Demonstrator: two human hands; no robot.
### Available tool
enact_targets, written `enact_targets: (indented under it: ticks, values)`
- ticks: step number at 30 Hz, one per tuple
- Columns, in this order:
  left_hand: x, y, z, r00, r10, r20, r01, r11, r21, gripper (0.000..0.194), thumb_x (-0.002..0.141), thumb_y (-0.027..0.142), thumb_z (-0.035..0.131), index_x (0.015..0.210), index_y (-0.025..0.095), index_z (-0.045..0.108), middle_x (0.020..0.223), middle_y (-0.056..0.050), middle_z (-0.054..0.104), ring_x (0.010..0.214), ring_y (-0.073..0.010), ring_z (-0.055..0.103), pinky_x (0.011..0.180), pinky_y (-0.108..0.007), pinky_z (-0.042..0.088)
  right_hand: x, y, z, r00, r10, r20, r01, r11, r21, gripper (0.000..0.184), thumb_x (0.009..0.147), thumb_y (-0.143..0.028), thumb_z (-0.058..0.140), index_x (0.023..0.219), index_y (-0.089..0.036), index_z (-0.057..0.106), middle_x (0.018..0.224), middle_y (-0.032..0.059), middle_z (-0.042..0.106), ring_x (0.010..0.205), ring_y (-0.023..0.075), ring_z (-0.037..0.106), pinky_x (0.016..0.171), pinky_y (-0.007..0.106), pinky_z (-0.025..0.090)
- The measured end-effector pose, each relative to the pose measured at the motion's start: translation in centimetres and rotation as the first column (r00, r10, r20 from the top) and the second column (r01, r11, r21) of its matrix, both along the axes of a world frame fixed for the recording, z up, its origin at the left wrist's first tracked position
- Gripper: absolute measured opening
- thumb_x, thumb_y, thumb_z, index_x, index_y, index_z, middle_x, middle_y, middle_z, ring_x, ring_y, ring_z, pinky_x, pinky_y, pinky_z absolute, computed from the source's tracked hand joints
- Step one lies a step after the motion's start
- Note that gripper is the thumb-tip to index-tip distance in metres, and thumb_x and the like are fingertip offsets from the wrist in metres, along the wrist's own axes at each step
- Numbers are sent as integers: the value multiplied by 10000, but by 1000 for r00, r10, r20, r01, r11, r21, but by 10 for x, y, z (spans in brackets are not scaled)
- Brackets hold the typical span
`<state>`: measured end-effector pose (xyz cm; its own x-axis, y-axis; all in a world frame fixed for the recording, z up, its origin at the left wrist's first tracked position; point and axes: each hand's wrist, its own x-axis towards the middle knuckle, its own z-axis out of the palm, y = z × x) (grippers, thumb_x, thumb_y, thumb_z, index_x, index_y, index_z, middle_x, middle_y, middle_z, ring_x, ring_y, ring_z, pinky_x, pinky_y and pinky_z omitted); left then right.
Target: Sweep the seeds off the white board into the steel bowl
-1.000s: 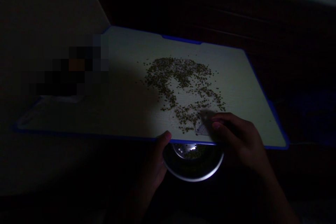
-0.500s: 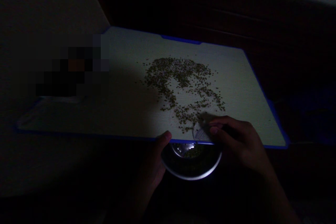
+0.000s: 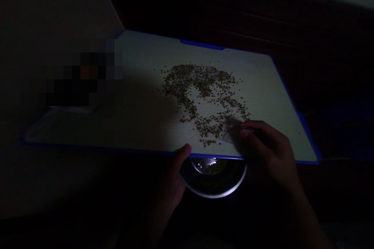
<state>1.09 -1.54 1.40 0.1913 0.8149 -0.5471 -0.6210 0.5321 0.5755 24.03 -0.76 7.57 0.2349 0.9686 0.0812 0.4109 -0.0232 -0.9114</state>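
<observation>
Small greenish-brown seeds (image 3: 201, 76) lie scattered over a pale tabletop (image 3: 137, 120) with a blue rim. My right hand (image 3: 269, 144) pinches a clear, thin plastic piece with a curved edge (image 3: 230, 134), marked like a protractor. This piece rests at or just above the tabletop, beside the nearest seeds. At the near edge, the thumb of my left hand (image 3: 177, 179) lies over the blue rim. Its other fingers are below, close to a metal bowl (image 3: 216, 194), and partly hidden in the dark. The bowl sits under the table edge with some seeds inside.
A blurred-out dark object on a pale base (image 3: 82, 109) stands on the tabletop at the left. Behind is a dark, reddish-brown panelled surface (image 3: 248, 27). A pale wall (image 3: 52, 7) rises at the left. The scene is very dim.
My right hand and the clear plastic piece have moved slightly up and right, away from the near rim. My left hand stays at the edge, and the scattered seeds look nearly the same.
</observation>
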Motion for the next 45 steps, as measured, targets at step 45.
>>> enact_targets:
  ticks: [45]
  values:
    - [4, 0, -3, 994, 102, -28, -103, 993, -55, 257, 807, 401, 887, 941, 188, 835, 906, -62, 856, 958, -302, 805, 900, -395, 616, -1, -3, 4, 965, 235, 113, -227, 970, -81, 195, 933, -397, 789, 1087, -292, 845, 1036, 9, 880, 907, 219, 826, 796, 337, 645]
